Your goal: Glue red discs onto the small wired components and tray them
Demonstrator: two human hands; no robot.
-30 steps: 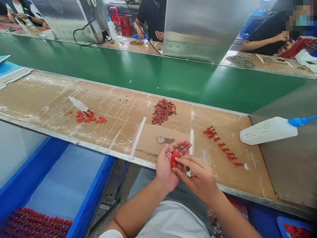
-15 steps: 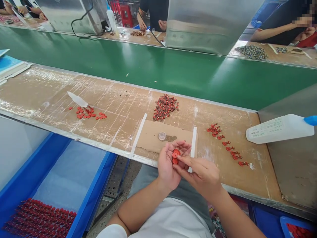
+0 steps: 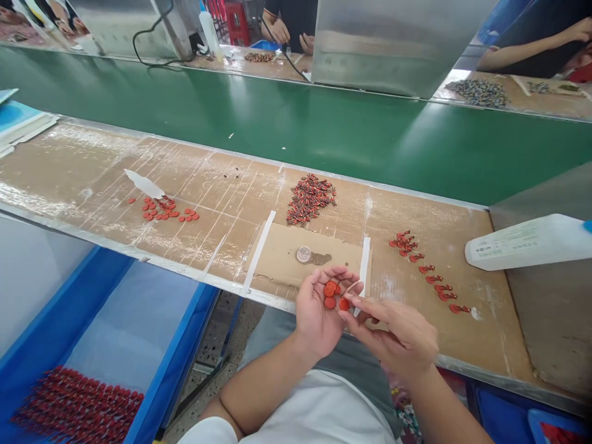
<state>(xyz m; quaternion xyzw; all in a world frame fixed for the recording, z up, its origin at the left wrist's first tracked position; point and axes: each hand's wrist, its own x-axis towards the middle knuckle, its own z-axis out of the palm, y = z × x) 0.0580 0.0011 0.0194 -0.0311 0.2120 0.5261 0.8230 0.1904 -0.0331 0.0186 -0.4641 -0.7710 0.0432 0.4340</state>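
My left hand [image 3: 319,308] is cupped palm up at the bench's front edge and holds a few small red discs [image 3: 330,290]. My right hand [image 3: 393,330] pinches one red disc [image 3: 344,304] between thumb and forefinger, right beside the left palm. Just beyond the hands a small clear round cap [image 3: 303,254] sits on a taped cardboard patch [image 3: 287,246]. A heap of red-and-dark small parts [image 3: 311,197] lies farther back. A row of finished red pieces [image 3: 428,274] trails off to the right.
More loose red discs [image 3: 164,211] lie at left on the taped bench [image 3: 92,179]. A white squeeze bottle [image 3: 527,242] lies at right. A green conveyor belt [image 3: 296,129] runs behind. A blue bin [image 3: 83,364] with red parts stands low left. Other people work across the belt.
My right hand has drawn one red disc out of the left palm and shifted slightly right. The camera has tilted a little; the bench items have not moved.
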